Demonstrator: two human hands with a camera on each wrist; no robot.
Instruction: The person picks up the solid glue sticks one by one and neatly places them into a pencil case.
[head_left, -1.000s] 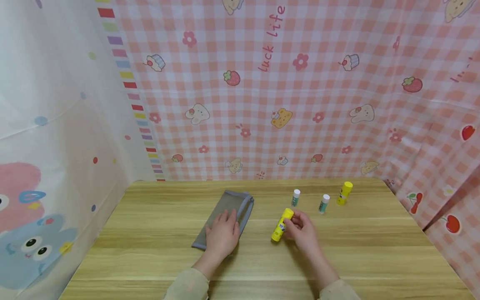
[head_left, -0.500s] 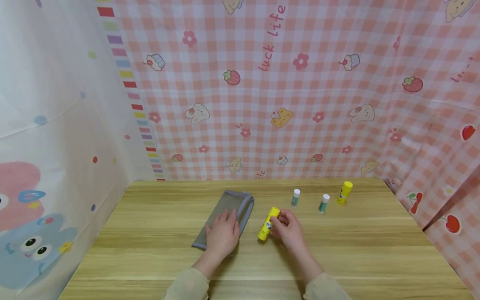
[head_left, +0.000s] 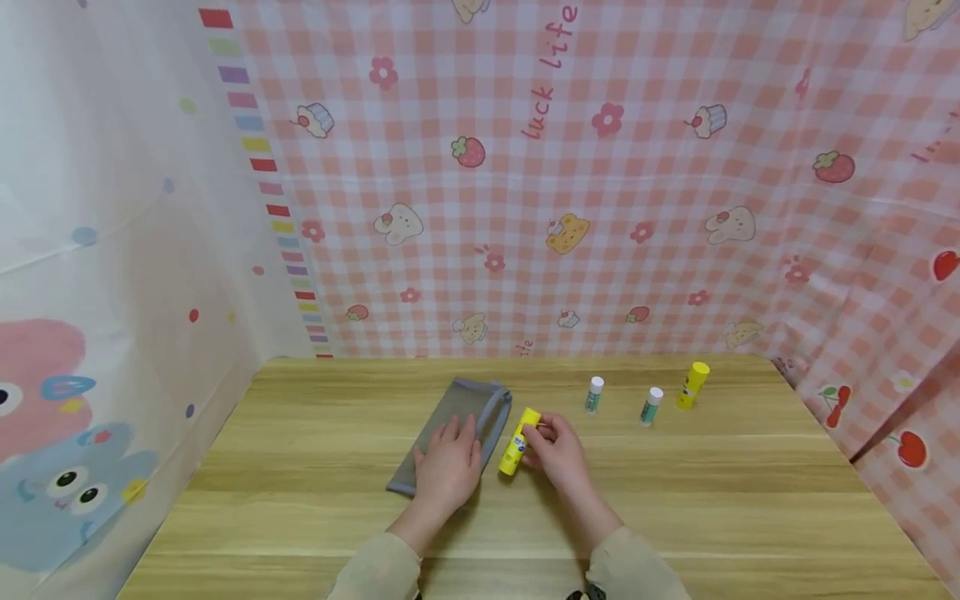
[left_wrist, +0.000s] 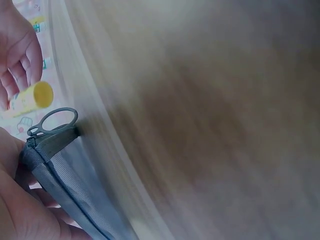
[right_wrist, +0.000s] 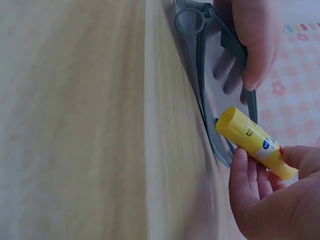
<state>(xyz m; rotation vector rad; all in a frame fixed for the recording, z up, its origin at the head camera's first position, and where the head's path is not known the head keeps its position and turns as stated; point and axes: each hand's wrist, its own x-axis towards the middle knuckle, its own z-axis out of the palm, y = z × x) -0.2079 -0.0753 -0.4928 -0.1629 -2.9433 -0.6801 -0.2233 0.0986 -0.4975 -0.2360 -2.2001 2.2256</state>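
While the left hand (head_left: pixel 447 467) is lying palm down across the gray mesh pouch (head_left: pixel 465 402), its fingers are stretching out loosely over the fabric, grasping nothing. The pouch is resting on the table (head_left: pixel 315 433), left of the lower center of the head view, slanting toward the upper right. A ring pull (left_wrist: pixel 62 108) is sticking out from its corner at the left of the left wrist view.

The right hand (head_left: pixel 558 450) is pinching a yellow glue stick (head_left: pixel 519 442) between thumb and fingers, just right of the pouch in the lower middle of the head view. This stick is tilting, its upper end leaning right, and its label is showing a blue oval in the right wrist view.

Farther right, two white-capped tubes, the left tube (head_left: pixel 594 396) and the right tube (head_left: pixel 652 407), are standing apart, and a second yellow glue stick (head_left: pixel 693 386) is standing beyond them. Across the upper part of the head view, a pink checked cloth (head_left: pixel 525 192) is hanging behind the table.
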